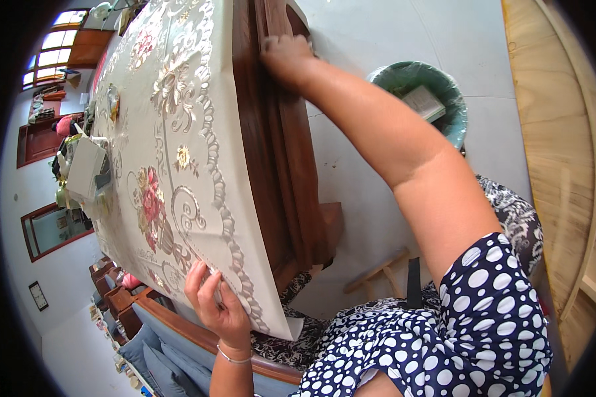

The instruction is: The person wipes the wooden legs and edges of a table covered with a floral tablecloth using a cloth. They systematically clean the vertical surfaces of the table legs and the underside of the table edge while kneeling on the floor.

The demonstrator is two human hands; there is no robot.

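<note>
Table (281, 165) lies under left hand (217, 306), beside right hand (289, 61).

From my end, the right hand (288, 59) is smeared with blur against the table (271, 152), its fingertips hidden, so I can't tell whether they grip anything. I can't see under the left hand (218, 304) either, or whether it pinches the cloth (172, 165) or only rests there. The left forearm (233, 377) runs out of my view at the lower edge; the upper edge cuts off table and cloth. The right arm (391, 132) hides part of the bin (455, 96) from me. The clutter (69, 165) across the table and the wall panel (38, 296) are too small for me to make out.
</note>
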